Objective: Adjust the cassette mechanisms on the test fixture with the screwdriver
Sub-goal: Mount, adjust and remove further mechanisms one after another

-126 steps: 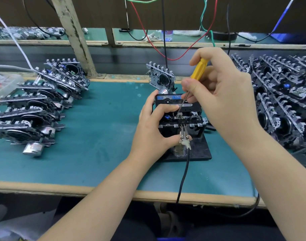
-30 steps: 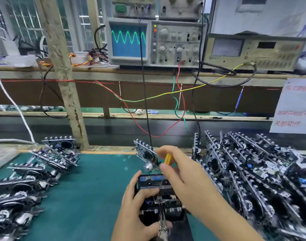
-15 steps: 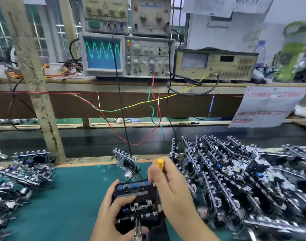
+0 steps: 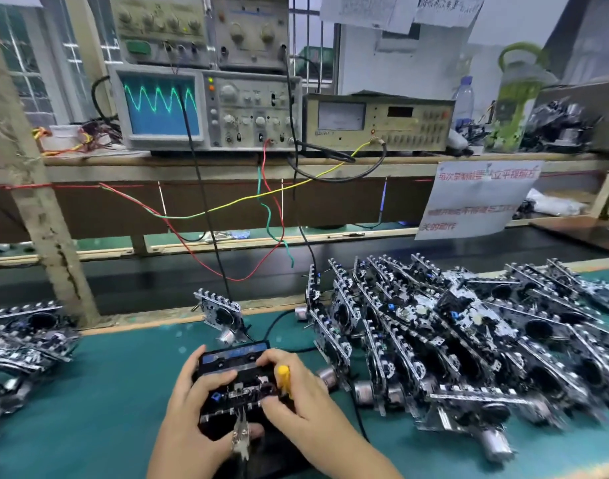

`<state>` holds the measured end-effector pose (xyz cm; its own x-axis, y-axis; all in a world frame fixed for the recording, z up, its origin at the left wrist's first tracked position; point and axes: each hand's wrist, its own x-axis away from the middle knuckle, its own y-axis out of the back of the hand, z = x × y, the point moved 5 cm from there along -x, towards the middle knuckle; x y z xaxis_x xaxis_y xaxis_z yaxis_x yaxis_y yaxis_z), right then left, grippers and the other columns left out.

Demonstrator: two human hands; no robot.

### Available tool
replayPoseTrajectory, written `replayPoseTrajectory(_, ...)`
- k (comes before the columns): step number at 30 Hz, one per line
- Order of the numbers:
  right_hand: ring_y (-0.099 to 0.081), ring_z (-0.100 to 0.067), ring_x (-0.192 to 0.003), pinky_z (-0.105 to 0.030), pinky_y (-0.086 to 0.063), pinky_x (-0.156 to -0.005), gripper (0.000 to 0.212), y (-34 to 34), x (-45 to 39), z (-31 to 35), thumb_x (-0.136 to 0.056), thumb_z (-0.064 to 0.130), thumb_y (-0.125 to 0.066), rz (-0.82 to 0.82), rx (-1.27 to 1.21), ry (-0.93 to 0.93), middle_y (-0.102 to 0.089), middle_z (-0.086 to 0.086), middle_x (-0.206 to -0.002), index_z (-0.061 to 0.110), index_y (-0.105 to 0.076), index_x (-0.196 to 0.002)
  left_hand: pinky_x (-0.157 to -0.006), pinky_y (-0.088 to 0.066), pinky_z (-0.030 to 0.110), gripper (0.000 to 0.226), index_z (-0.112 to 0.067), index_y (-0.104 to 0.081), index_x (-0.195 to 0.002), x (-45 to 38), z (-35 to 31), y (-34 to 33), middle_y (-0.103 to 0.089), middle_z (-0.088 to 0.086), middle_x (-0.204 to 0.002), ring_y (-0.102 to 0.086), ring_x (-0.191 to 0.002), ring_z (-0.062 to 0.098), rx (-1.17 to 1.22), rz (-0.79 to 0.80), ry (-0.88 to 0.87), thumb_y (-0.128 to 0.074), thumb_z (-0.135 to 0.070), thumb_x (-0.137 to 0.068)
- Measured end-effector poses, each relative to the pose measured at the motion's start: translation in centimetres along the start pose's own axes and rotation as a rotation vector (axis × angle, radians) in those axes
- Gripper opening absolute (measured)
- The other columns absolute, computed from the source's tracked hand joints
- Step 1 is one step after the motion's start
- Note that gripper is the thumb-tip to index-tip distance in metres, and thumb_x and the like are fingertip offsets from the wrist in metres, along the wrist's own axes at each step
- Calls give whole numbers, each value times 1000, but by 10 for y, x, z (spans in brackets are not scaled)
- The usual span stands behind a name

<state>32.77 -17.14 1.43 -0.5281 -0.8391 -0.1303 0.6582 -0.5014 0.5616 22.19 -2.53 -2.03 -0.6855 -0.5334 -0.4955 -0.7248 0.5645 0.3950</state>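
A black cassette mechanism (image 4: 239,385) with a blue-labelled cassette sits on the dark test fixture (image 4: 261,454) at the bottom centre of the green mat. My left hand (image 4: 196,402) grips its left side, thumb near the metal clip at the front. My right hand (image 4: 296,395) lies over the mechanism's right side, fingers curled round the yellow-handled screwdriver (image 4: 284,376), whose handle lies along the hand. Its blade is hidden.
A large pile of cassette mechanisms (image 4: 469,347) fills the mat to the right; more (image 4: 23,337) lie at the left. One mechanism (image 4: 222,316) stands upright behind the fixture. An oscilloscope (image 4: 165,105) showing a green wave and a meter (image 4: 379,122) sit on the shelf, wires hanging down.
The camera has tilted up and turned right. My right hand has dropped from working upright above the mechanism to lying across its right side, the screwdriver handle now laid flat in it.
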Motion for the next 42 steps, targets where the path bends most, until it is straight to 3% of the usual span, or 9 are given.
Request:
replayPoseTrajectory(2, -60, -11, -103, -46, -53, -92, 50, 1, 2, 0, -88, 43, -53, 17, -15, -18, -59, 16, -117, 56, -35, -133, -95, -41, 25, 78, -57, -64, -103, -1, -1, 0, -32, -34, -153, -39, -128, -21, 7, 10, 2, -101, -47, -35)
replayPoseTrajectory(6, -64, -14, -103, -46, -55, -93, 61, 0, 6, 1, -81, 38, -62, -23, 6, -7, -62, 14, -117, 55, -35, -133, -95, -42, 28, 72, -59, -64, -102, 0, -5, 1, -33, -31, -153, -39, -128, -21, 13, -3, 16, -96, -57, -38)
replayPoseTrajectory(9, -62, -12, -104, -45, -53, -94, 56, -1, 6, -1, -83, 40, -59, -50, 21, -4, -61, 13, -118, 57, -34, -130, -100, -40, 32, 76, -61, -62, -102, 1, -4, 0, -32, -32, -154, -42, -132, -11, 0, 9, 30, -101, -26, -47)
replayPoseTrajectory(11, -61, -10, -105, -45, -52, -94, 51, -2, 5, -2, -87, 40, -57, -61, 18, -10, -60, 15, -120, 58, -34, -130, -102, -38, 32, 77, -62, -62, -102, 1, -4, 0, -31, -30, -155, -40, -133, -10, -13, 15, 27, -100, -21, -49)
replayPoseTrajectory(14, -60, -7, -108, -44, -52, -95, 49, -3, 6, -3, -90, 39, -57, -77, 6, -16, -59, 17, -121, 57, -35, -130, -103, -37, 33, 76, -62, -60, -102, 1, -6, 0, -30, -30, -155, -36, -134, -13, -17, 22, 30, -100, -23, -50)
replayPoseTrajectory(20, -60, -10, -110, -46, -51, -96, 49, -5, 5, -5, -90, 41, -59, -88, -10, -26, -58, 14, -122, 55, -36, -131, -102, -38, 33, 74, -61, -61, -104, 2, -4, 1, -30, -33, -154, -39, -140, 0, -19, 8, 50, -99, -24, -52)
replayPoseTrajectory(25, -57, -4, -110, -41, -52, -95, 53, -7, 6, -7, -85, 45, -60, -97, -8, -28, -55, 22, -120, 58, -34, -129, -100, -38, 34, 73, -59, -61, -107, 2, -5, 1, -28, -37, -153, -33, -129, -25, -27, 21, 70, -99, -31, -51)
replayPoseTrajectory(37, -59, -5, -101, -40, -53, -92, 49, -7, 2, -10, -83, 46, -60, -144, -23, -22, -57, 23, -109, 54, -39, -128, -100, -38, 35, 70, -61, -58, -111, 1, -3, 6, -20, -37, -156, -30, -132, -24, -51, 98, 77, -98, -38, -58)
replayPoseTrajectory(42, -58, -6, -97, -40, -52, -88, 42, -10, 0, -5, -88, 39, -62, -186, 25, 0, -59, 20, -108, 51, -39, -121, -112, -28, 32, 55, -63, -52, -120, -3, -6, 18, -8, -36, -158, -19, -144, -14, -32, 289, 73, -63, -61, -66)
